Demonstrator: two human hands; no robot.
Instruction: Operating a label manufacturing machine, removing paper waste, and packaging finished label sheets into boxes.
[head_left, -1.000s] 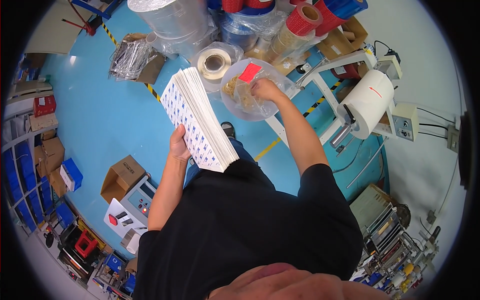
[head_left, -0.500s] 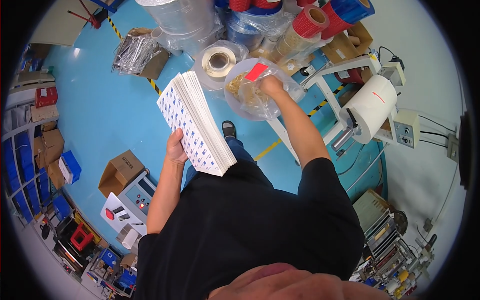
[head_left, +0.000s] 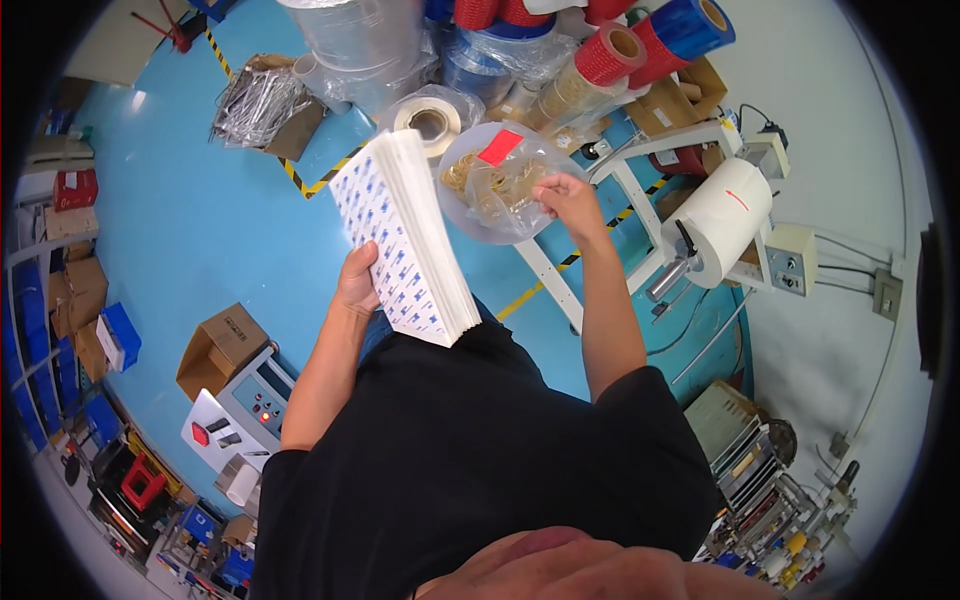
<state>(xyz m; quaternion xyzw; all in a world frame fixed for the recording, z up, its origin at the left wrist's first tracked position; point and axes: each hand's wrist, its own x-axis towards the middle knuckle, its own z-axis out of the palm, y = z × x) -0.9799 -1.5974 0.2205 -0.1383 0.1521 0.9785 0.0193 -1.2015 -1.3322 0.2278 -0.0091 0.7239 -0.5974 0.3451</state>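
Over a blue workshop floor, person standing with a sheet stack and a bag of rubber bands.

At far left, shelving and a cardboard box [head_left: 220, 345] sit beside a grey control unit [head_left: 245, 400]. The left hand [head_left: 357, 282] is closed around the lower edge of a thick stack of printed sheets [head_left: 405, 235], held tilted upright against the body. Since a second ago the stack has risen slightly and stands closer to the clear plastic bag of rubber bands [head_left: 495, 185]. The right hand [head_left: 567, 197] has shifted to the bag's right edge, fingers curled in among the bands; whether it grips one cannot be told. Judged: a band is being picked. Further right, a white paper roll [head_left: 722, 222] sits on a white frame [head_left: 640, 175].
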